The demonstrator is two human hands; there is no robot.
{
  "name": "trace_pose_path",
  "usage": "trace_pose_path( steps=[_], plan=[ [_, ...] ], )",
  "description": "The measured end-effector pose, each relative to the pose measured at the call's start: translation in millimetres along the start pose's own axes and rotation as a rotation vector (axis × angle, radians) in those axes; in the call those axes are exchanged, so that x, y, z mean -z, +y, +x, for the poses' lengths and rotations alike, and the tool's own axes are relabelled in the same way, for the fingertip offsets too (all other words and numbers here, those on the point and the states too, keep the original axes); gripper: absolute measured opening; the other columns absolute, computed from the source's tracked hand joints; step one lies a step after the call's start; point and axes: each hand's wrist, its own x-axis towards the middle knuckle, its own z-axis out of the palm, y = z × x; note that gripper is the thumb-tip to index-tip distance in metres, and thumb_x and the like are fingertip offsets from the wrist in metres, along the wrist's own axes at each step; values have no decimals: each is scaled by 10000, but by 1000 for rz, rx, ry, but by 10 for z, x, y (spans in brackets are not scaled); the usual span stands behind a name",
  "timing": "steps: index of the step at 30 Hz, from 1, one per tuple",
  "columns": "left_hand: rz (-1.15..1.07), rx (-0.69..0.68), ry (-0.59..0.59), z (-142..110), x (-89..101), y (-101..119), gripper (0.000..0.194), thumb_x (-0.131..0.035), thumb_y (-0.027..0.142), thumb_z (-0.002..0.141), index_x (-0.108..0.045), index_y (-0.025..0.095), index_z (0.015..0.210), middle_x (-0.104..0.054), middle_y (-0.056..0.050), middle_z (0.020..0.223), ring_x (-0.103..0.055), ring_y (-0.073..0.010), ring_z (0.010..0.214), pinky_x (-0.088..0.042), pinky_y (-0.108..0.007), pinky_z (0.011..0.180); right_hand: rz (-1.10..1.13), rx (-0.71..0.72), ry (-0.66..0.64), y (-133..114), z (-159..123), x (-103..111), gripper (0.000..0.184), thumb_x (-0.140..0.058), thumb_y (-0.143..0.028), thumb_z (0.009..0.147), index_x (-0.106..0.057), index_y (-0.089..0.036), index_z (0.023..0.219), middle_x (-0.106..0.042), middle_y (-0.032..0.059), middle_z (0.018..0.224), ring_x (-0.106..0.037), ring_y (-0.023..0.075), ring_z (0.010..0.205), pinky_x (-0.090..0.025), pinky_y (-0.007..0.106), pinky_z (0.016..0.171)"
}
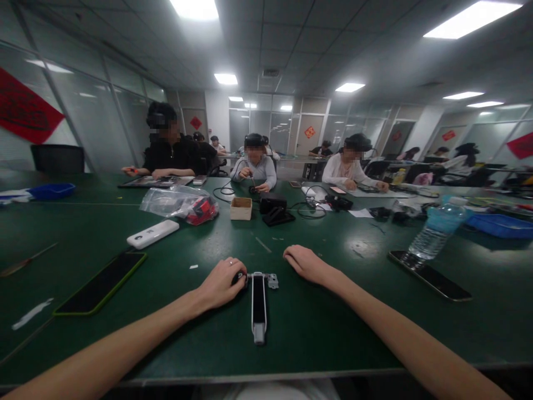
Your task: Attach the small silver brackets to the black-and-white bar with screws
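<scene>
A long, narrow grey and black device (259, 303) with a small metal bracket at its far end lies on the green table (316, 328) in front of me. My left hand (221, 283) rests just left of its far end, fingers curled around a small dark object beside the device. My right hand (306, 263) lies palm down on the table to the right of the device, fingers loosely curled, holding nothing I can make out.
A dark phone in a green case (101, 283) and a white remote-like box (152, 234) lie to the left; a plastic bag (180, 204), a small cardboard box (241, 208) and black gear beyond. A water bottle (435, 230) and a phone (429, 275) lie right. Several people sit working at the far side.
</scene>
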Motion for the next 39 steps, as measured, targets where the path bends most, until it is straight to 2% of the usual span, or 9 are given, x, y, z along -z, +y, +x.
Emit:
trace_pose_path(
  steps=[3, 9, 18, 32, 39],
  plan=[
    [8, -5, -2, 0, 7, 8, 114, -467, 179, 837, -578, 167, 858, -611, -57, 884, -537, -197, 843, -417, -332, 772, 156, 23, -20, -186, -16, -30, 260, -379, -276, 953, -600, -144, 986, -632, 73, 948, -582, 163, 867, -463, 301, 799],
    [11, 1, 1, 0, 12, 24, 121, -465, 191, 838, -583, 173, 858, -609, -54, 870, -528, -193, 825, -418, -329, 767, 219, 90, -106, -446, -48, 12, 205, -441, -225, 914, -630, -162, 963, -645, 55, 917, -590, 160, 830, -477, 287, 747],
    [17, -17, -7, 0, 8, 16, 119, -469, 196, 839, -580, 171, 873, -608, -55, 883, -527, -197, 838, -417, -333, 768, 262, 161, -21, -426, -58, -42, 201, -447, -214, 915, -633, -162, 971, -648, 53, 926, -593, 149, 841, -473, 278, 770],
    [3, -22, -17, -6, 21, 24, 115, -469, 185, 834, -577, 174, 875, -614, -55, 893, -538, -204, 853, -422, -336, 773, 378, 89, -23, -449, -68, -32, 150, -557, -230, 857, -642, -166, 962, -646, 32, 896, -591, 135, 763, -489, 253, 684],
    [2, -18, -27, 3, 23, 25, 104, -466, 172, 836, -566, 176, 864, -611, -54, 894, -542, -198, 849, -421, -322, 766, 401, 79, 15, -400, -59, -113, 161, -577, -276, 860, -637, -170, 965, -641, 24, 912, -586, 140, 794, -486, 268, 720]
  ],
)
